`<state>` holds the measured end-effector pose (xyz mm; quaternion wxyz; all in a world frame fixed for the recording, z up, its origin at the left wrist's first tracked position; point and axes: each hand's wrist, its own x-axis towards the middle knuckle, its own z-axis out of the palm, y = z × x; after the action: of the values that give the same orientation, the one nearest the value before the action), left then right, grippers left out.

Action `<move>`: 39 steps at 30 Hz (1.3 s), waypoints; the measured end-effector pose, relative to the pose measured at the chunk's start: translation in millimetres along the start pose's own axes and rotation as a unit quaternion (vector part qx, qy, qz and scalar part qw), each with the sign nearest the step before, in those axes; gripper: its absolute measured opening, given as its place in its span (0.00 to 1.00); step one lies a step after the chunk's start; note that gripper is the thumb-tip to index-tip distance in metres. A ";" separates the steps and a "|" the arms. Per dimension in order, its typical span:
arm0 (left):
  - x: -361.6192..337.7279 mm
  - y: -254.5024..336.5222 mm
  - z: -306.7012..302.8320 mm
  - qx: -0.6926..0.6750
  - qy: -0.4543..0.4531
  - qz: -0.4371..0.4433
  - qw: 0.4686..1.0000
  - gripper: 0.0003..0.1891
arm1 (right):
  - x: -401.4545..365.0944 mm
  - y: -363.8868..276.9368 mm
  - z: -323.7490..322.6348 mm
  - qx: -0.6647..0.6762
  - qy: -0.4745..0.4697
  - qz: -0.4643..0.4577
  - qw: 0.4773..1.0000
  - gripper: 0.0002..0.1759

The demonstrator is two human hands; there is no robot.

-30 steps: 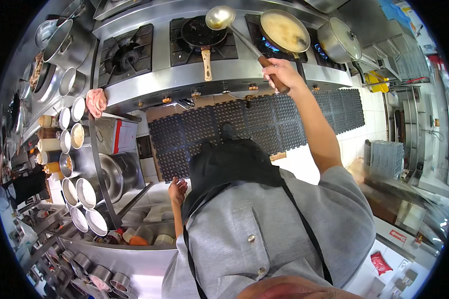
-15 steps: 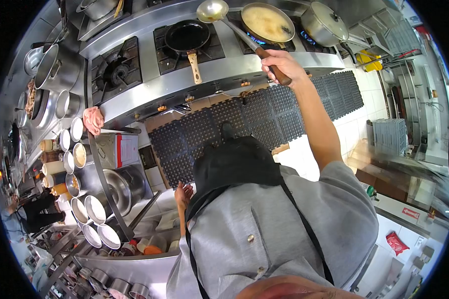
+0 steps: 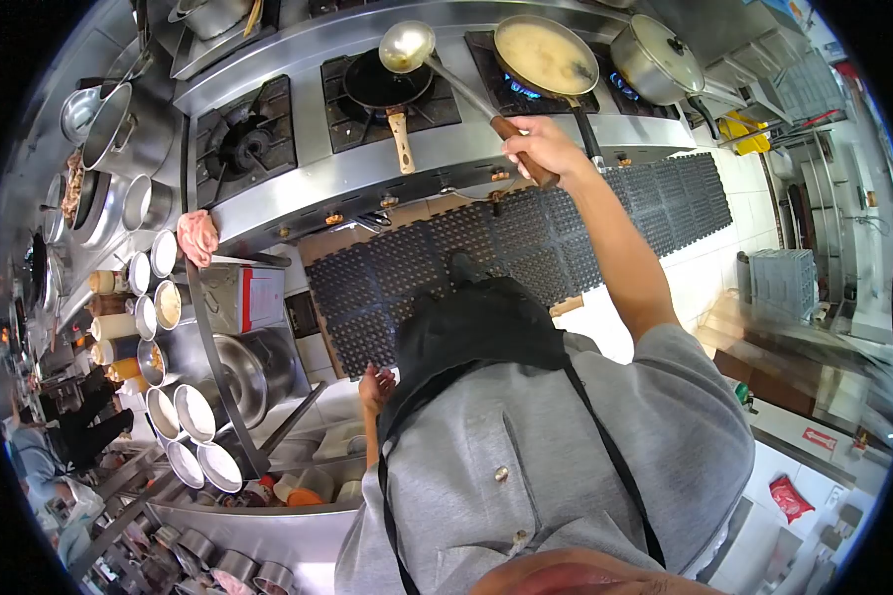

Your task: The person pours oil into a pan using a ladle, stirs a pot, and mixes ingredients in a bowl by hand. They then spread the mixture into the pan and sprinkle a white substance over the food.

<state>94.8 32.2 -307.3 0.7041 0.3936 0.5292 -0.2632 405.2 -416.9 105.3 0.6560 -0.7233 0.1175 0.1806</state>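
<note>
My right hand [image 3: 544, 149] is wrapped round the wooden handle of a long metal ladle [image 3: 407, 47]. The ladle's bowl hangs above the right part of a black frying pan [image 3: 372, 83] with a light wooden handle. Just right of it, a pan of pale, cloudy liquid [image 3: 541, 55] sits over a blue flame. My left hand [image 3: 375, 387] hangs low beside the black apron [image 3: 476, 322], fingers apart and holding nothing.
A lidded pot [image 3: 657, 61] stands over a flame at the right end of the stove. White bowls [image 3: 195, 413], squeeze bottles and a pink cloth [image 3: 197, 238] lie to the left. Black matting [image 3: 496, 233] covers the floor. Another person [image 3: 94, 421] is at the far left.
The ladle has moved left, from beside the pan of liquid to over the black pan, with my right hand still on it. The whole view has shifted slightly.
</note>
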 end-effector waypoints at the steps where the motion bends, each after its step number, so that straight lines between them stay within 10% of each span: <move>1: 24.1 -12.7 -15.2 -0.002 -0.008 -0.018 1.000 0.27 | 0.8 3.6 1.9 0.003 0.003 -0.001 1.000 0.10; 5: 48.6 -25.4 -25.9 0.012 0.010 -0.006 1.000 0.29 | 2.2 11.0 7.3 -0.105 0.028 -0.015 0.994 0.18; 9: 43.1 -18.6 -17.5 0.047 -0.011 0.044 0.998 0.29 | -3.7 2.9 -4.4 0.113 -0.038 0.042 0.992 0.07; 16: -44.9 31.4 39.7 0.104 0.007 0.038 0.994 0.32 | 0.0 17.9 8.0 -0.135 0.005 -0.015 0.991 0.18; 25: -53.8 39.9 62.7 0.095 0.038 0.013 0.995 0.35 | 0.9 19.0 2.3 -0.177 0.014 -0.025 0.984 0.06; 28: -57.8 34.4 62.2 0.134 0.042 0.022 0.990 0.34 | 1.0 18.7 3.6 -0.203 0.009 -0.009 0.979 0.26; 31: 57.4 -15.3 -3.3 0.043 -0.047 -0.018 0.998 0.31 | 1.0 27.1 3.8 -0.326 0.029 -0.066 0.943 0.27; 33: 58.6 -20.0 -5.8 0.037 -0.042 -0.022 0.998 0.30 | 4.4 44.5 2.7 -0.521 0.139 -0.306 0.785 0.27; 34: 59.3 -21.2 -6.2 0.033 -0.039 -0.025 0.998 0.30 | 0.3 39.5 3.6 -0.521 0.136 -0.307 0.785 0.27; 36: 60.7 -22.3 -5.6 0.024 -0.032 -0.029 0.999 0.29 | -12.3 23.6 5.4 -0.293 0.034 -0.073 0.953 0.14; 37: 60.9 -22.6 -4.9 0.021 -0.029 -0.032 0.999 0.29 | -10.9 23.6 3.6 -0.293 0.033 -0.074 0.953 0.14; 39: 61.5 -22.9 -2.8 0.030 -0.028 -0.032 0.999 0.30 | -9.0 23.9 -3.0 0.158 -0.085 0.031 0.983 0.12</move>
<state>93.9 24.7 -372.6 0.6977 0.3897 0.5136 -0.3123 387.7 -423.2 87.6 0.7640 -0.5882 0.1110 0.2408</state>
